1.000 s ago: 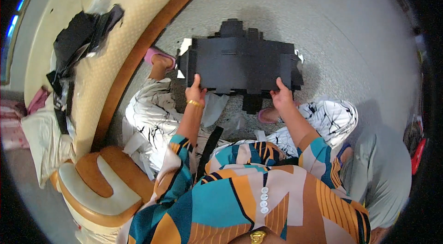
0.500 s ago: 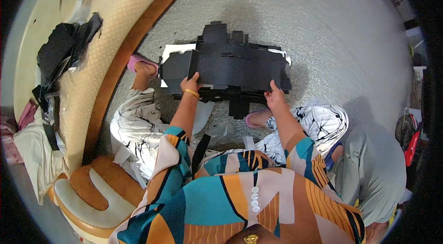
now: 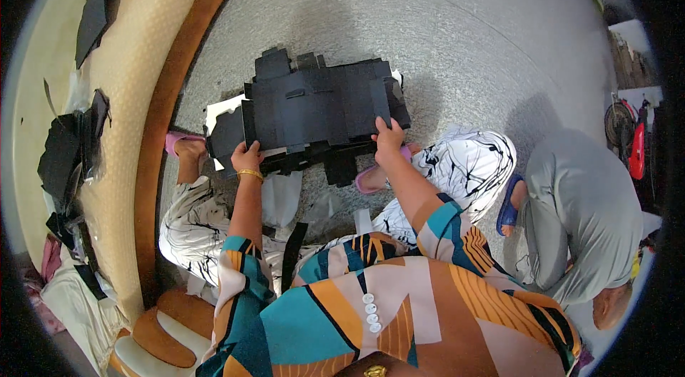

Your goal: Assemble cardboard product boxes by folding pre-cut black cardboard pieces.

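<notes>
Gripping the black sheet (image 3: 314,102) spread between them, the left hand (image 3: 247,157) and right hand (image 3: 388,138) seem to be positioning it; next likely calls for level support.

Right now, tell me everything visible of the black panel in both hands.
The black panel is flat, matte and roughly rectangular, like card or thin board, with narrow strips along its left and right ends and a small mark or tab near the middle. It sits slightly askew, right end higher in the picture, above other black pieces over the grey floor. The left hand holds its near left corner, the right hand its near right corner. Whether it rests on those pieces is unclear.
</notes>
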### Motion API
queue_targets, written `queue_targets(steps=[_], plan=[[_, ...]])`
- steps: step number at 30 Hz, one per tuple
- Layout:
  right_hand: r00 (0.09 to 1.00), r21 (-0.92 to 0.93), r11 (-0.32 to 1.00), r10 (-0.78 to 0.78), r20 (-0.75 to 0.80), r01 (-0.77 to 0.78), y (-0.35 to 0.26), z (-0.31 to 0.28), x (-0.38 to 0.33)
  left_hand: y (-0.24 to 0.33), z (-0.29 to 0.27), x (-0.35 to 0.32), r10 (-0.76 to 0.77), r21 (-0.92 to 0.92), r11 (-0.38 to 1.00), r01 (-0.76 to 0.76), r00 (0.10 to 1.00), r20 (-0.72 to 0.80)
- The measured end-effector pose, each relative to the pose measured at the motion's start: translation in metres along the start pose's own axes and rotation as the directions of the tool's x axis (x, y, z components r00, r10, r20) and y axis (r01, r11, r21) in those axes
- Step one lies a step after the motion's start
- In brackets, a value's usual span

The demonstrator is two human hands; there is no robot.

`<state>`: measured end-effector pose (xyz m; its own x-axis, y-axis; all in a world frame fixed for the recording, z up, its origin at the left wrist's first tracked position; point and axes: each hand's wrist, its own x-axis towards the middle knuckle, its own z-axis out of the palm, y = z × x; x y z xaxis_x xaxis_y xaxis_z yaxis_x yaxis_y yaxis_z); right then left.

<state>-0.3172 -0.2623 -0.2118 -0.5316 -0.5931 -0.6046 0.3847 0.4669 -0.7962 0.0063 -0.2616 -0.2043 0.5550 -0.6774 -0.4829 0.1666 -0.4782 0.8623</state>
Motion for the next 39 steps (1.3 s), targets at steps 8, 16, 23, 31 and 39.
queue_targets(steps=[8, 16, 23, 31, 39], plan=[[0.998, -0.258, 0.966, -0.012, -0.055, -0.003, -0.014, 0.001, -0.002, 0.027, 0.01, -0.023, 0.648, 0.683, 0.547, -0.484, 0.761, 0.02], [0.946, -0.456, 0.877, -0.264, -0.19, 0.153, -0.008, 0.001, -0.003, 0.109, 0.067, -0.06, 0.721, 0.553, -0.174, -0.815, 0.277, 0.635], [0.947, -0.532, 0.812, -0.316, -0.054, 0.241, -0.004, -0.018, 0.013, 0.092, 0.064, -0.008, 0.445, 0.87, 0.306, -0.386, 0.866, 0.227], [0.824, -0.735, 0.601, -0.557, -0.105, 0.313, -0.036, -0.014, 0.0, 0.066, 0.038, -0.017, 0.496, 0.772, 0.444, -0.455, 0.842, 0.211], [0.821, -0.797, 0.528, -0.565, -0.074, 0.292, -0.025, -0.02, 0.018, 0.057, 0.039, -0.037, 0.68, 0.752, 0.055, -0.657, 0.576, 0.454]])
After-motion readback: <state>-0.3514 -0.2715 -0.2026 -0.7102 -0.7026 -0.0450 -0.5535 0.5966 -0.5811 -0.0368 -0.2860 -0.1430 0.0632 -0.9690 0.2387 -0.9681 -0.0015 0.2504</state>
